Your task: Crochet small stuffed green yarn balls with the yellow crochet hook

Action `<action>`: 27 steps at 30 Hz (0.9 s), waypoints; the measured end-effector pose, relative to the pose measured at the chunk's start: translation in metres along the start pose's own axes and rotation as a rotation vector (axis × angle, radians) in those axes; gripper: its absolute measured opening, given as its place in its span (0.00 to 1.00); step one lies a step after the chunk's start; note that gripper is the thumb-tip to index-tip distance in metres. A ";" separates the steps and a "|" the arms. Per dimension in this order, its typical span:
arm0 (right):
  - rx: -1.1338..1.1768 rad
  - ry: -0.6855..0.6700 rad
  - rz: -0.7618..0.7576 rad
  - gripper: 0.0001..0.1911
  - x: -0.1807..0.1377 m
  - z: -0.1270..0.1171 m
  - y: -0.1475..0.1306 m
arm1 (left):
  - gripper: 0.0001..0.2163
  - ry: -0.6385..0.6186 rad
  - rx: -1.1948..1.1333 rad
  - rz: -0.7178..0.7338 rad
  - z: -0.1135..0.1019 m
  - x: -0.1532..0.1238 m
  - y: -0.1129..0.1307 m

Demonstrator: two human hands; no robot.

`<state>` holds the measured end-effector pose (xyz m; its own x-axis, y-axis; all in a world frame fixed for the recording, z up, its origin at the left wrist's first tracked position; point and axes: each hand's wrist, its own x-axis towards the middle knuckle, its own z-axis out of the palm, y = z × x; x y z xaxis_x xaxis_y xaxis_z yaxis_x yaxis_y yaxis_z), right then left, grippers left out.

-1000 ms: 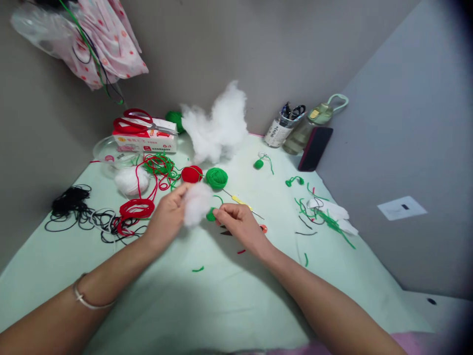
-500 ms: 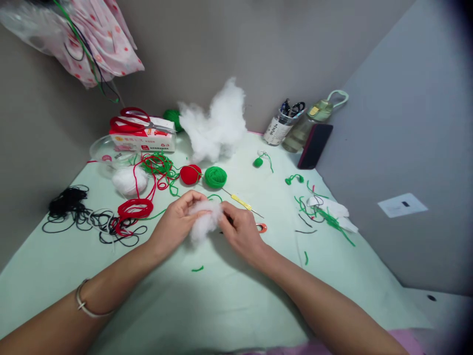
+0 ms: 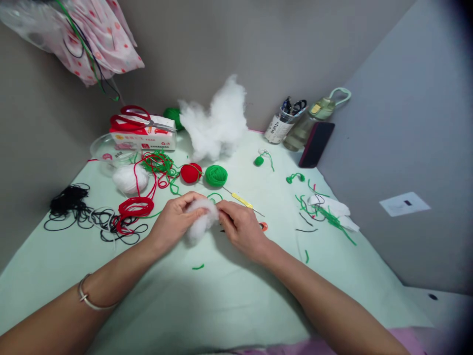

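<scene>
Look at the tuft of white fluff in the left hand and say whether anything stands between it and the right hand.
Nothing visible does: the left hand holds the tuft, and the right hand is close against its right edge. The yellow-handled tool lies beyond, not between.

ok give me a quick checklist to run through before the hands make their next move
1. Left hand gripping the white tuft: ok, thumb and fingers are on it.
2. Right hand at the tuft: ok, close against its right edge.
3. Anything else pinched in the right hand: cannot tell, its fingers hide it.
4. Yellow-handled hook in plain view: ok, lying beyond the right hand.
5. Orange-handled tool fully in sight: not ok, mostly hidden by the right hand.
6. Black yarn untangled: not ok, loose loops spread at the left.
</scene>
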<state>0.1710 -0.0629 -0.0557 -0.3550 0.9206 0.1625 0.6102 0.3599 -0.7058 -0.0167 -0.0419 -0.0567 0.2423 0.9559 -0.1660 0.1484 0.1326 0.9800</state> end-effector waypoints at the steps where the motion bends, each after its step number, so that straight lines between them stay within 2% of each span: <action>1: 0.018 -0.010 0.013 0.10 0.001 -0.001 -0.001 | 0.09 0.005 0.028 0.000 0.001 0.000 0.000; 5: 0.104 -0.022 0.024 0.09 0.000 -0.001 -0.006 | 0.07 0.053 0.116 -0.015 0.004 -0.001 0.003; 10: 0.152 -0.023 -0.019 0.09 -0.003 0.003 -0.015 | 0.10 0.113 0.081 0.003 0.007 -0.003 0.002; 14: 0.389 -0.100 0.157 0.14 0.002 0.005 -0.014 | 0.07 0.185 0.083 0.100 0.013 -0.004 -0.007; 17: 0.539 -0.079 0.244 0.21 0.007 0.006 -0.008 | 0.06 0.217 0.117 0.226 0.018 -0.006 -0.011; 20: 0.570 -0.033 0.294 0.19 0.010 0.007 -0.002 | 0.06 0.142 0.043 0.193 0.017 -0.008 -0.007; 24: 0.452 0.083 0.290 0.13 0.009 0.004 0.001 | 0.13 -0.090 -0.230 0.012 0.009 -0.007 0.003; 27: 0.365 0.100 0.256 0.11 0.007 0.002 -0.001 | 0.17 -0.114 -0.438 -0.131 0.005 -0.004 0.003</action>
<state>0.1667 -0.0575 -0.0550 -0.1441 0.9895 0.0046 0.3732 0.0587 -0.9259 -0.0124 -0.0461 -0.0533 0.3560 0.8921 -0.2783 -0.2279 0.3716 0.9000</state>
